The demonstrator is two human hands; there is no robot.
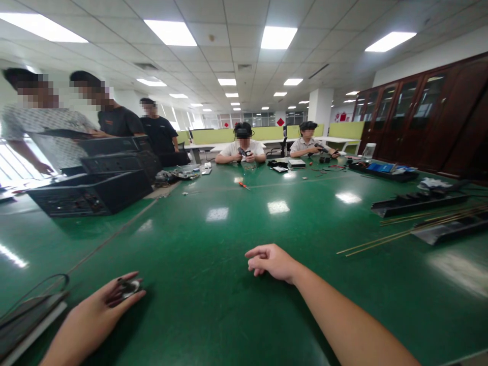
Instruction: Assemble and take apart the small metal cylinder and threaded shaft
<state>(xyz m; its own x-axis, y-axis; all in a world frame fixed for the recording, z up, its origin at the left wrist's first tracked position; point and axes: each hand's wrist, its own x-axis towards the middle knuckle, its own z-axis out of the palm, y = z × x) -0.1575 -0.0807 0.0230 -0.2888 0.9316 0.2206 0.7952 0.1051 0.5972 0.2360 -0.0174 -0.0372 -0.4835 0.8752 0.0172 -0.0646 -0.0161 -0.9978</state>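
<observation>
While the left hand (95, 317) lies low, fingers pinching a small dark round part (129, 288), right hand (271, 262) hovers over the green surface (213, 264), fingers loosely curled, empty.

We see two bare forearms coming in from the lower edge, with no sleeves, gloves, watch or rings in view. Our left grip (95, 315) shows dark-painted fingernails; our right grip (271, 262) has short, plain nails and a slim wrist.

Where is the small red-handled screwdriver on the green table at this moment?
In the head view, the red-handled screwdriver lies alone on the green table near the far middle, in front of the seated person in white, well beyond both hands.
</observation>
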